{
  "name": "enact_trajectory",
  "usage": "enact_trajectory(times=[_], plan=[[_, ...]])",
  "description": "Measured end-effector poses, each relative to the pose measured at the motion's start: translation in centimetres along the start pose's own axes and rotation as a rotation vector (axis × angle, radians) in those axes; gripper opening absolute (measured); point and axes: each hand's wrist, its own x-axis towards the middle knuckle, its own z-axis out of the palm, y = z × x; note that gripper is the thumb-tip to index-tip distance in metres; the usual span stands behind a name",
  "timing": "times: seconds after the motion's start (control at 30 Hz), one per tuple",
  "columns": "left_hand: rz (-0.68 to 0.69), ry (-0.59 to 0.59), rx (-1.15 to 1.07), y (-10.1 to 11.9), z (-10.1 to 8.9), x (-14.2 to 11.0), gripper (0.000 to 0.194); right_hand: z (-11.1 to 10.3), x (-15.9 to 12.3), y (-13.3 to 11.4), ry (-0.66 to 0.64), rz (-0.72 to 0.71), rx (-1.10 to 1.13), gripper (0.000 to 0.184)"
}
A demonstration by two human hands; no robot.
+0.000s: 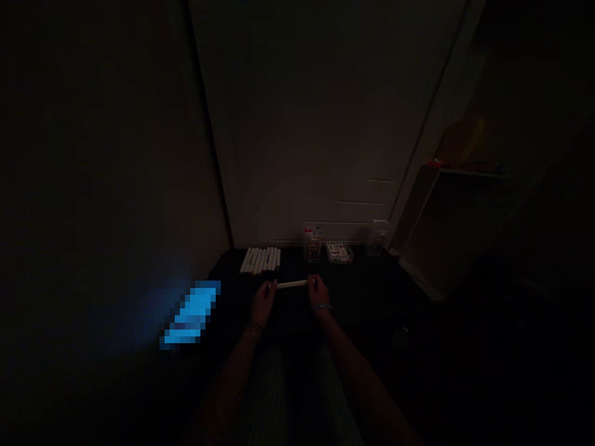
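A white marker (pixel 292 284) is stretched level between my two hands, above the dark table. The fingers of my left hand (pixel 264 298) are closed on its left end. At its other end my right hand (pixel 318 292) grips it in the same way, with a band around the wrist. Just beyond my left hand, several white markers (pixel 261 260) lie side by side in a row. Past my right hand stands a clear box (pixel 312 245) with a label and a few red-tipped things in it. The room is very dark, so fine details are lost.
A flat clear case (pixel 339 253) with a printed face lies right of the box. Another clear container (pixel 377 238) stands farther right. A glowing, pixelated blue screen (pixel 193 314) is at the left. Walls close in the table's back and left; a cabinet (pixel 432 229) stands at the right.
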Motion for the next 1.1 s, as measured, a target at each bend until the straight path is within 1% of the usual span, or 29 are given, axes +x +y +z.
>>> enact_trajectory(times=[0.17, 0.33, 0.53, 0.77, 0.87, 1.1], plan=[[-0.004, 0.028, -0.008, -0.26, 0.01, 0.12, 0.038, 0.10, 0.00, 0.03, 0.020, 0.013, -0.020, 0.037], [0.014, -0.033, -0.061, -0.33, -0.06, 0.20, 0.038, 0.30, 0.10, 0.35, 0.056, 0.024, -0.078, 0.046], [0.015, -0.044, -0.038, -0.46, 0.04, 0.19, 0.035, 0.24, 0.04, 0.46, 0.052, 0.028, -0.065, 0.051], [0.014, -0.014, -0.010, -0.43, -0.05, 0.14, 0.035, 0.15, 0.02, 0.37, 0.034, -0.041, -0.048, 0.048], [0.002, -0.015, -0.001, -0.44, -0.02, 0.10, 0.036, 0.13, -0.03, 0.24, 0.006, -0.024, -0.066, 0.047], [0.004, -0.028, -0.003, -0.63, 0.11, 0.16, 0.036, 0.12, 0.00, 0.33, -0.001, -0.010, -0.101, 0.045]])
